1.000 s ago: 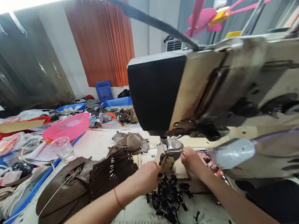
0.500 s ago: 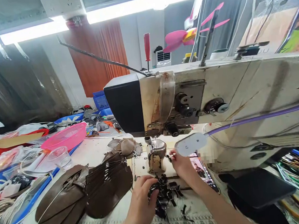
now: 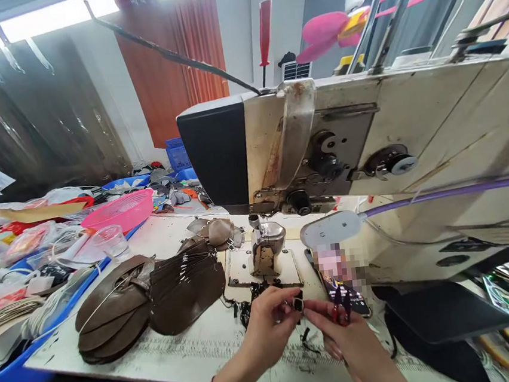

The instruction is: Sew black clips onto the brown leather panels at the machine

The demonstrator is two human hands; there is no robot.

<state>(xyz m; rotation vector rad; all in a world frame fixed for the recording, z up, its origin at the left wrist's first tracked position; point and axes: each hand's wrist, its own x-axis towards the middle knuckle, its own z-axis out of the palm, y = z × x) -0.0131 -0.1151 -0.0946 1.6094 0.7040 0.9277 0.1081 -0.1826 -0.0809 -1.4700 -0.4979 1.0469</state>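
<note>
My left hand point(image 3: 269, 321) pinches a small black strap piece with a metal buckle point(image 3: 298, 302) between thumb and fingertips. Close against it, my right hand point(image 3: 340, 333) touches the buckle's edge with its fingertips. Red-handled thread snips point(image 3: 340, 310) sit in that same hand, dark blades pointing away from me. A cluster of black strap pieces point(image 3: 245, 313) lies behind my left hand, partly hidden by it. One loose black piece point(image 3: 307, 337) rests on the table below the hands. Just beyond stands the sewing machine's post bed point(image 3: 265, 256).
Brown leather pieces point(image 3: 188, 299) are stacked at the left. The sewing machine arm point(image 3: 344, 140) spans the upper right. A phone point(image 3: 359, 304) lies under a white lamp point(image 3: 332, 228). Beyond the blue-edged bin is a pink basket point(image 3: 119, 213). A black pad point(image 3: 450, 313) is at the right.
Both hands have come together in front of the machine, the right one back from the post bed. The snips now show in my right hand. My view has tilted down.
</note>
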